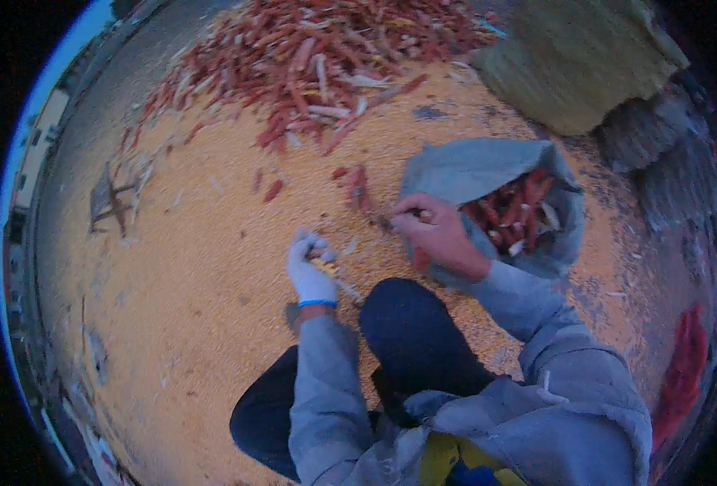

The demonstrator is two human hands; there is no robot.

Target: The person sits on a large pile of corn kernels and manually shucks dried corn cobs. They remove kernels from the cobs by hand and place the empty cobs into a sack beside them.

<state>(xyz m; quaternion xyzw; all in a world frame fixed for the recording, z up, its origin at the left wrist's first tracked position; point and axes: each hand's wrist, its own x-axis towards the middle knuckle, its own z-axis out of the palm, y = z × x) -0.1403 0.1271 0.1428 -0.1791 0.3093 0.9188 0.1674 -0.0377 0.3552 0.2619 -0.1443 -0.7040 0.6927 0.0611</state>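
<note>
My left hand [311, 267], in a white glove with a blue cuff, is curled around a yellowish piece of corn cob [327, 266] low over the spread corn kernels [212, 261]. Bare and with bent fingers, my right hand [434, 231] is in front of the near left side of a pale woven sack [480, 167]. Blur hides whether anything is between its fingers. Red corn cobs [510, 212] and pale husk bits show inside the sack's mouth, which faces right and towards me. One reddish cob [420, 260] lies just below my right hand.
A large heap of red cobs [310, 54] lies at the far side. To the left is a small wooden stool [112, 203], apparently tipped over. Folded sacking [571, 67] and grey sacks [668, 146] lie at the upper right, and a red bundle [683, 370] at the lower right.
</note>
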